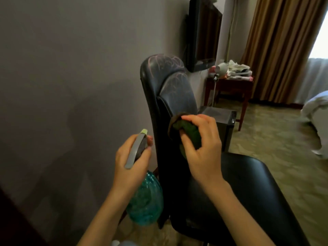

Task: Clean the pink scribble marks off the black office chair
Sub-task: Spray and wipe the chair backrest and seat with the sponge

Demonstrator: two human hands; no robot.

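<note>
The right hand was seen curled round a bunched green cloth, fingers and thumb clamped on it, and the cloth was pressed against the lower end of the padded cushion on the backrest of the black office chair. The left hand was wrapped round the grey trigger head of a teal spray bottle, held just beside the backrest's rear edge, nozzle tip uppermost. The chair was viewed nearly edge-on, set near a grey wall, its seat stretched out to the lower right. And there they were: pink scribble marks, looped across the top of the backrest and down the upper part of the cushion, faint but plainly uncleaned. Around the cloth no pink could be made out, though that patch was dim and partly hidden by the hand, so it could not be called clean with certainty. The job was judged to be in its early-to-middle stretch: wiping was under way low on the cushion, while the whole upper band of marks was left to be sprayed and rubbed off.
</note>
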